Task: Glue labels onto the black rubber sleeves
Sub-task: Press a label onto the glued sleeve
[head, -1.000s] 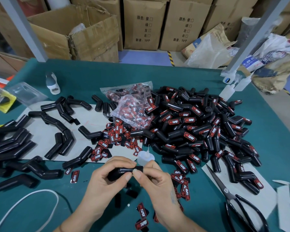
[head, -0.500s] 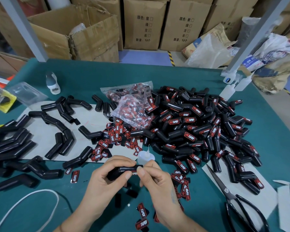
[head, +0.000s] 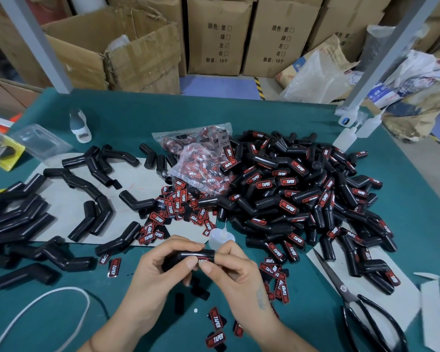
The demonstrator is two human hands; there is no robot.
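Observation:
My left hand [head: 153, 273] grips a black rubber sleeve [head: 188, 256] above the near edge of the green table [head: 404, 199]. My right hand [head: 229, 270] pinches the sleeve's right end, its thumb pressing a red-and-black label [head: 203, 260] onto it. A small white glue bottle [head: 220, 237] stands just behind my fingers. Loose labels [head: 173, 201] lie scattered ahead and near my wrists. Unlabelled sleeves [head: 92, 207] lie to the left; a big heap of labelled sleeves [head: 302, 194] fills the right.
Black scissors [head: 361, 308] lie at the right front on grey card. A clear bag of labels [head: 201, 158] sits mid-table. Spare glue bottles [head: 353, 130] stand by the right post, a white cord [head: 48, 308] curves front left, and cardboard boxes [head: 127, 49] stand behind the table.
My right thumb has slid along the sleeve's right end, and part of the red label now shows under it. The sleeve has stayed in both hands.

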